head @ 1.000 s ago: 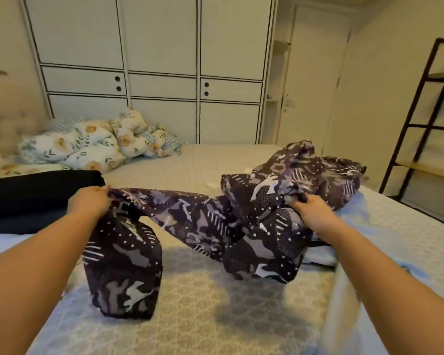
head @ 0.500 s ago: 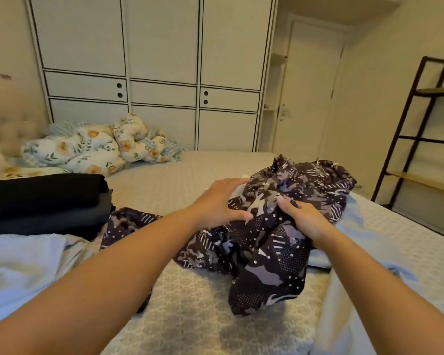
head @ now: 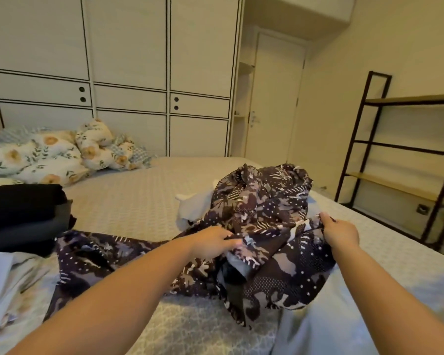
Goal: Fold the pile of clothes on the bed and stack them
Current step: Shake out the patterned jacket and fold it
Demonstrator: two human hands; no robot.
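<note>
Both hands, left (head: 212,242) and right (head: 340,230), gripping crumpled patterned garment (head: 264,226), fingertips buried in folds.

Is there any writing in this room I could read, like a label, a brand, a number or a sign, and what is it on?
None: no readable word, number, label or sign shows anywhere in this view.
The dark patterned garment that the left hand and right hand hold bears only shapes, dots and stripes, no letters.
The wardrobe doors show only round holes and dark lines.
A small dark plate on the wall behind the shelf rack is too small to read.
</note>
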